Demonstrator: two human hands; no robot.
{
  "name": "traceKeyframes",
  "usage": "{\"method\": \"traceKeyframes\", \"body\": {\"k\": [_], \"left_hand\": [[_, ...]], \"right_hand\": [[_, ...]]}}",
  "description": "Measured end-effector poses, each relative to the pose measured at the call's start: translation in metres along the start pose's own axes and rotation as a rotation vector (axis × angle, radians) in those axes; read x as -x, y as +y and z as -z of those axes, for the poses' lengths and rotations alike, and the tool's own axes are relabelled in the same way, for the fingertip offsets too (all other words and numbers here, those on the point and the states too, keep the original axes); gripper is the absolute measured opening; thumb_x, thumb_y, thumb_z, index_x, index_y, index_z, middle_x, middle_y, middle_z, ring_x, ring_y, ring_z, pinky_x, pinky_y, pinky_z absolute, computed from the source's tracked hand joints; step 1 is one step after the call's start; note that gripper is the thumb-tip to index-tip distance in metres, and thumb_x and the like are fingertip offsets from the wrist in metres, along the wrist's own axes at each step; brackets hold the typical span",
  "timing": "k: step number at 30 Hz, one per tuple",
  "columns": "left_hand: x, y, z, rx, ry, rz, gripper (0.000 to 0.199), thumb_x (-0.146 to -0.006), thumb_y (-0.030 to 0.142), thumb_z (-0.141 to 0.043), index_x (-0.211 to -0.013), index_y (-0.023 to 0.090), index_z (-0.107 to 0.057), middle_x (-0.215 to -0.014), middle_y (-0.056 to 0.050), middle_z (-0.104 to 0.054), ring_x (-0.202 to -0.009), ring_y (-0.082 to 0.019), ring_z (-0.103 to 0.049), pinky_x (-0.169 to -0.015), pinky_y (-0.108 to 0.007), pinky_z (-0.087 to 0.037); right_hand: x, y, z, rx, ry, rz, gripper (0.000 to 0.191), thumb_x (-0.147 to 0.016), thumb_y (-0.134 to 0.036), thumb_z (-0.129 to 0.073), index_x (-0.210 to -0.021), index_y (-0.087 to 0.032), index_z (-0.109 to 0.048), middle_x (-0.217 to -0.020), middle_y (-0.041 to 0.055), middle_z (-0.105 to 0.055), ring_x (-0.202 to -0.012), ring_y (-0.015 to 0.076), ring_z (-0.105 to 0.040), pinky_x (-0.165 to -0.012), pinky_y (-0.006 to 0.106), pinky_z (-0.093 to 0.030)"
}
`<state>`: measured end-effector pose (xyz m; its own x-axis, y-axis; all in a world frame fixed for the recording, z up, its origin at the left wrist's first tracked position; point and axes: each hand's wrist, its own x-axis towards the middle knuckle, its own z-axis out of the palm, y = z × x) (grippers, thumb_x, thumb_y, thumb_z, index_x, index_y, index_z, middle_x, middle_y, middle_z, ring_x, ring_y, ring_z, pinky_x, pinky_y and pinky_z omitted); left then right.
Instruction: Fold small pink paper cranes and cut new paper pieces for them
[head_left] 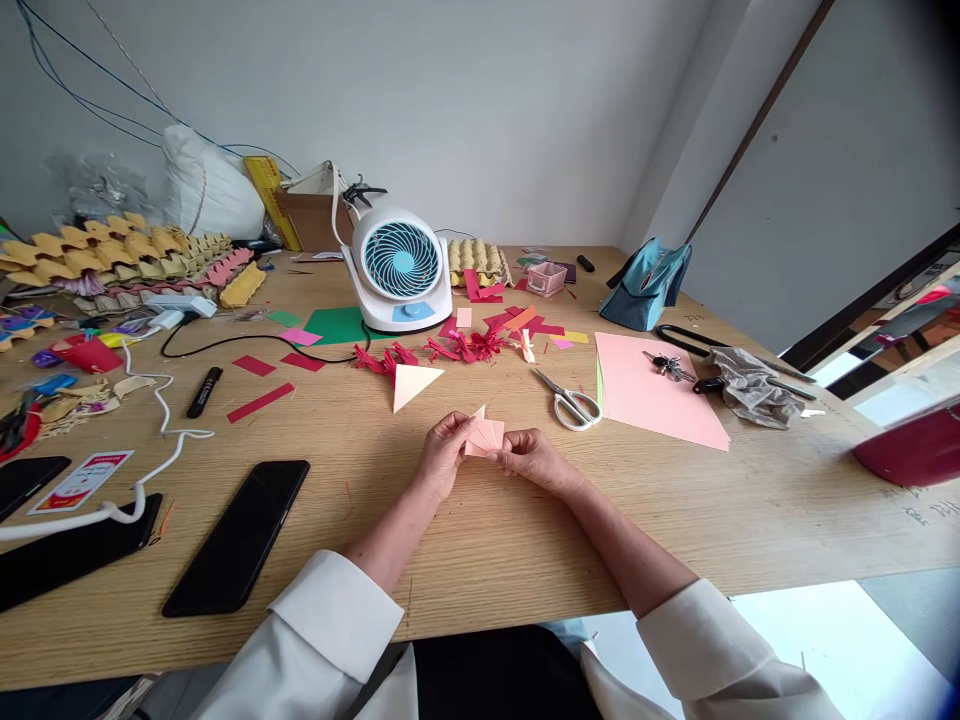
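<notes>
A small folded pink paper [486, 436] is held between my two hands above the wooden table. My left hand [444, 452] pinches its left side with thumb and fingers. On the right side, my right hand [536, 459] grips the paper's lower edge. Just beyond my left hand lies a cream paper triangle [414, 384]. White-handled scissors [574, 406] rest on the table past my right hand, blades partly open. Behind the triangle spreads a row of crumpled red paper pieces [472, 346].
A white fan [403, 265] stands behind the papers. Pink sheets [652, 395] with keys [670, 367] lie to the right, near a blue bag [646, 284]. At left are a black phone [237, 537], a marker [204, 392], a white cable and egg trays [112, 260].
</notes>
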<state>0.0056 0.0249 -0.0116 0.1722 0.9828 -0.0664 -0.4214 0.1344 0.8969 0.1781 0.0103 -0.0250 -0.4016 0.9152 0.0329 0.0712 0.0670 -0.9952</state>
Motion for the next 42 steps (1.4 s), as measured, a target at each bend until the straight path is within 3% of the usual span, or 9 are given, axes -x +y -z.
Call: {"method": "traceKeyframes", "body": {"k": [6,11,13,18,24,28,34,37,42], "left_hand": [[-0.003,0.004,0.007,0.165,-0.071,0.201,0.042,-0.057,0.037,-0.09,-0.069,0.016,-0.055,-0.08,0.0,-0.068,-0.073,-0.012,-0.063,-0.061,-0.022,-0.049],[0.0,-0.001,0.003,0.188,-0.139,0.309,0.041,-0.055,0.032,-0.092,-0.077,0.014,-0.062,-0.076,0.002,-0.065,-0.059,-0.006,-0.056,-0.048,-0.016,-0.04],[0.002,-0.003,0.0,0.187,-0.177,0.346,0.041,-0.055,0.03,-0.092,-0.079,0.014,-0.063,-0.073,0.002,-0.063,-0.054,-0.003,-0.051,-0.046,-0.014,-0.037],[0.001,-0.002,0.0,0.084,-0.241,0.412,0.041,-0.06,0.035,-0.089,-0.087,0.012,-0.067,-0.071,-0.002,-0.065,-0.056,-0.007,-0.056,-0.051,-0.018,-0.044],[-0.006,0.007,0.012,-0.15,-0.139,0.152,0.049,-0.077,0.062,-0.066,-0.088,0.014,-0.065,-0.084,-0.005,-0.069,-0.074,-0.015,-0.064,-0.064,-0.025,-0.05],[-0.005,0.003,0.015,-0.521,-0.197,-0.069,0.034,-0.071,0.041,-0.076,-0.088,0.015,-0.062,-0.082,-0.002,-0.068,-0.074,-0.014,-0.062,-0.067,-0.024,-0.047],[0.004,-0.005,0.014,-0.854,-0.141,-0.204,0.025,-0.075,0.019,-0.067,-0.096,0.021,-0.052,-0.072,0.005,-0.062,-0.065,-0.013,-0.059,-0.061,-0.023,-0.042],[0.016,-0.006,0.014,-0.999,-0.112,-0.289,0.022,-0.076,0.011,-0.063,-0.091,0.022,-0.051,-0.079,0.004,-0.06,-0.07,-0.013,-0.058,-0.065,-0.024,-0.042],[0.034,-0.008,0.014,-1.177,-0.215,-0.436,0.015,-0.083,0.005,-0.052,-0.08,0.02,-0.054,-0.086,-0.001,-0.058,-0.083,-0.015,-0.056,-0.077,-0.027,-0.044]], "right_hand": [[0.002,-0.003,0.011,-0.068,0.191,0.161,0.036,-0.084,-0.053,-0.065,-0.075,-0.019,-0.057,-0.062,-0.0039,-0.05,-0.054,0.0094,-0.042,-0.053,0.023,-0.035],[0.0,-0.001,0.008,-0.012,0.21,0.277,0.039,-0.082,-0.047,-0.07,-0.112,-0.025,-0.059,-0.1,0.0031,-0.059,-0.074,0.0132,-0.052,-0.068,0.027,-0.046],[-0.001,-0.001,0.004,-0.01,0.171,0.28,0.035,-0.082,-0.047,-0.07,-0.106,-0.024,-0.061,-0.103,0.0042,-0.059,-0.079,0.0144,-0.056,-0.073,0.029,-0.047],[-0.001,-0.002,0.001,-0.104,0.15,0.245,0.029,-0.083,-0.047,-0.07,-0.085,-0.02,-0.059,-0.08,0.0012,-0.062,-0.073,0.015,-0.058,-0.072,0.03,-0.047],[0.001,-0.002,0.008,0.057,0.179,0.122,0.027,-0.081,-0.044,-0.068,-0.083,-0.018,-0.061,-0.073,-0.001,-0.059,-0.066,0.0125,-0.052,-0.063,0.026,-0.039],[0.002,-0.005,0.008,0.162,0.16,0.079,0.024,-0.082,-0.039,-0.066,-0.088,-0.017,-0.062,-0.074,-0.001,-0.058,-0.066,0.0122,-0.05,-0.062,0.025,-0.038],[0.007,-0.007,0.01,0.262,0.077,0.09,0.02,-0.082,-0.034,-0.066,-0.092,-0.018,-0.06,-0.073,-0.003,-0.055,-0.062,0.0102,-0.045,-0.057,0.023,-0.036],[0.011,-0.006,0.01,0.346,0.009,0.074,0.015,-0.083,-0.029,-0.065,-0.092,-0.019,-0.06,-0.071,-0.0041,-0.055,-0.061,0.0098,-0.046,-0.056,0.021,-0.036],[0.015,-0.006,0.009,0.503,-0.067,0.13,0.006,-0.081,-0.019,-0.064,-0.087,-0.018,-0.065,-0.082,0.0,-0.06,-0.068,0.0101,-0.054,-0.06,0.021,-0.042]]}}
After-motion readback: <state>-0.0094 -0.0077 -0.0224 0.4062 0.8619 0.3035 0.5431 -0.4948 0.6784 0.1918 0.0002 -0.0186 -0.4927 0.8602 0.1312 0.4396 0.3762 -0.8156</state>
